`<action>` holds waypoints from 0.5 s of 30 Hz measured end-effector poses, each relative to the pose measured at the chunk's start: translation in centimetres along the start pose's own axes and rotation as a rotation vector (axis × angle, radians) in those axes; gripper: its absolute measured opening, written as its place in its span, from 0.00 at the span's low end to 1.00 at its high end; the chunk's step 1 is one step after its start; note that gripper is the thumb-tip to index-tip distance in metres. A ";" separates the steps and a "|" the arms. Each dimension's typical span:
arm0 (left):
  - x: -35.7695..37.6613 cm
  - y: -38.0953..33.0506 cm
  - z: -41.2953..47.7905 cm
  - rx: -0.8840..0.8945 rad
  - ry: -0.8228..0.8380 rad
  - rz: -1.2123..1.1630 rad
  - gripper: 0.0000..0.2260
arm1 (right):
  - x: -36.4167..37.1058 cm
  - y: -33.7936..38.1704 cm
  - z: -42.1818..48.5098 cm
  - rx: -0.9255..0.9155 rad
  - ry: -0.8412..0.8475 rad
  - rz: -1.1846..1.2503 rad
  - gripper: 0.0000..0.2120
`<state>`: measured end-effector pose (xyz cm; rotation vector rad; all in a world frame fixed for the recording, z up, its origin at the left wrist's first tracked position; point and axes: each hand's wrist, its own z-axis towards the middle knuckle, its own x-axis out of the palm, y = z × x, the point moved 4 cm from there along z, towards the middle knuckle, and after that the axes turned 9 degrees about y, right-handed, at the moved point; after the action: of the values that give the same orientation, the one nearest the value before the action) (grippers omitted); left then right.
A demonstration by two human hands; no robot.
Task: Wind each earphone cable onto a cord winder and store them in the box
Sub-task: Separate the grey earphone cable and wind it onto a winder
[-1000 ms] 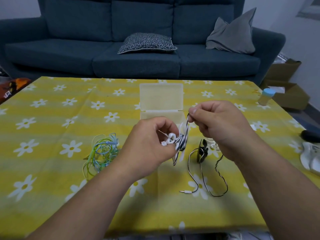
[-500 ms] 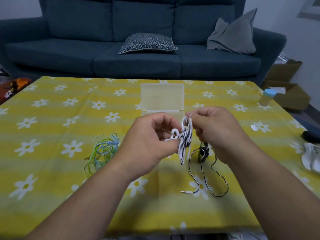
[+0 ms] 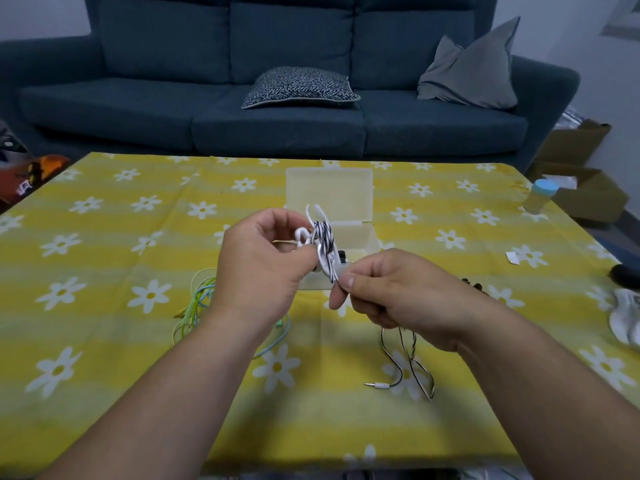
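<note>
We look down on a table under a yellow daisy-print cloth (image 3: 104, 237). At nine o'clock from the hands, a tangle of green and blue earphone cable (image 3: 197, 303) lies on the cloth, partly hidden by the left wrist. The left hand (image 3: 263, 268), raised over the table's middle, curls its fingers round a white cord winder (image 3: 322, 266). A black-and-white striped earphone cable (image 3: 325, 237) is wrapped in several turns around the winder. At twelve o'clock, just behind it, sits a clear plastic box (image 3: 329, 192) with its lid open. At four o'clock from the winder, the right hand (image 3: 398, 296) pinches the striped cable between thumb and forefinger. The loose cable hangs below that hand and loops on the cloth, ending in a jack plug (image 3: 377, 385). At two o'clock stands a blue-capped bottle (image 3: 538, 195).
</note>
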<state>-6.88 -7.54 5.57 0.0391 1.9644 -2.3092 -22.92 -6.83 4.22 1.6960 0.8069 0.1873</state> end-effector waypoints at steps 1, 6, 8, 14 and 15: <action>0.1 0.0 0.0 0.002 0.007 0.017 0.11 | 0.0 0.0 0.0 0.002 -0.007 -0.009 0.15; 0.2 0.2 0.0 0.035 0.014 0.091 0.12 | -0.1 0.4 -0.3 -0.014 -0.014 -0.042 0.13; 0.3 0.0 0.0 0.062 0.019 0.144 0.11 | -0.1 0.7 -0.5 -0.028 -0.004 -0.048 0.12; 0.5 0.1 -0.1 0.135 0.027 0.303 0.12 | -0.4 1.7 -1.3 -0.049 0.002 -0.058 0.12; 0.5 0.2 -0.1 0.138 0.027 0.314 0.12 | -0.4 2.0 -1.5 -0.066 0.001 -0.049 0.12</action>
<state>-7.40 -7.49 5.34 0.3646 1.6653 -2.2380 -23.13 -6.04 6.60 1.6126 0.8340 0.1792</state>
